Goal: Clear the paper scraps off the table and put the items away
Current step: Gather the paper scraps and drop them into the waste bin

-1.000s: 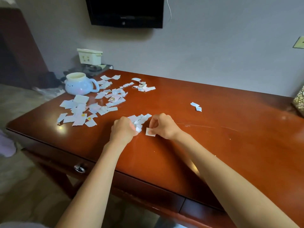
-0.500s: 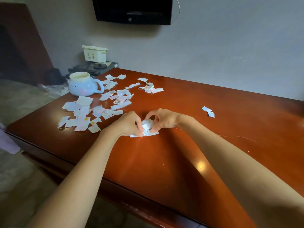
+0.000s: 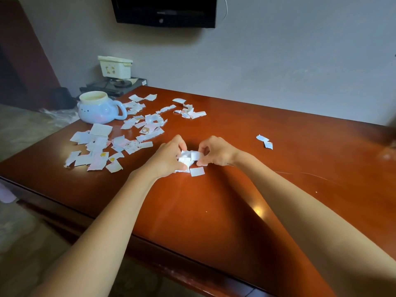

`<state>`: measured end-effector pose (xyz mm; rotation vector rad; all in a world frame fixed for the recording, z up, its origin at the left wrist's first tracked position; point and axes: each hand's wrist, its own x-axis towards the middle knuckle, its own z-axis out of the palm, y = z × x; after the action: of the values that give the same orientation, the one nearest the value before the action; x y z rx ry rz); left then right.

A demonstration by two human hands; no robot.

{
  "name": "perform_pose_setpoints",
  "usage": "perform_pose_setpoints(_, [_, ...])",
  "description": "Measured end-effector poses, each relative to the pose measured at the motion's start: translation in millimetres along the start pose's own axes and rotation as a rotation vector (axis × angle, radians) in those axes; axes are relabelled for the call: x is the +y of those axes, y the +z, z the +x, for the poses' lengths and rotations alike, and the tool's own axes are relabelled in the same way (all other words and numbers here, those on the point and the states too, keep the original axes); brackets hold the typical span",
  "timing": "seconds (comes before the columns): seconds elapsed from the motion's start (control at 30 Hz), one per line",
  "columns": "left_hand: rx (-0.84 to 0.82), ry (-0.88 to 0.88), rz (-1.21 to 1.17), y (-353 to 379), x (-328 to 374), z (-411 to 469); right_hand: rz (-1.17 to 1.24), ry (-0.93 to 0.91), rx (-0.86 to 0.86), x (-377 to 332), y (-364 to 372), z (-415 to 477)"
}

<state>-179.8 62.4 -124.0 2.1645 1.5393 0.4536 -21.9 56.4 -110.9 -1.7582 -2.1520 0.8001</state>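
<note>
My left hand (image 3: 166, 158) and my right hand (image 3: 216, 152) meet at the middle of the red-brown wooden table (image 3: 214, 211), both pinching a small bunch of white paper scraps (image 3: 188, 157) between their fingertips. One loose scrap (image 3: 197, 171) lies flat just in front of the bunch. Many more torn scraps (image 3: 111, 142) are spread over the table's left part. Another small cluster (image 3: 189, 111) lies further back. Two scraps (image 3: 264, 141) sit apart on the right. A pale blue round mug (image 3: 99, 108) with a face stands at the back left.
A cream plastic box (image 3: 115, 66) sits on a dark low stand (image 3: 120, 85) beyond the table's far-left corner. A black TV (image 3: 165, 10) hangs on the wall. The table's near edge runs diagonally below my forearms, with floor at the left.
Both hands have drawn the scattered middle scraps together into one bunch held between them. The camera has come closer and shifted slightly.
</note>
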Motion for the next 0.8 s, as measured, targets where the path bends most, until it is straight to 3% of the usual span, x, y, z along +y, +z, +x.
perform_pose_setpoints(0.17, [0.027,-0.049,-0.069,3,12,1,0.083,0.029,0.079,11,-9,-13])
perform_pose_setpoints(0.3, [0.044,-0.089,-0.071,2,16,2,0.188,0.037,-0.053,9,-9,-21])
perform_pose_setpoints(0.6, [0.099,-0.135,-0.037,5,16,-4,0.013,0.113,-0.11,-5,8,-12])
perform_pose_setpoints(0.8, [0.118,-0.13,-0.103,6,27,5,0.042,0.145,0.026,13,-11,-24])
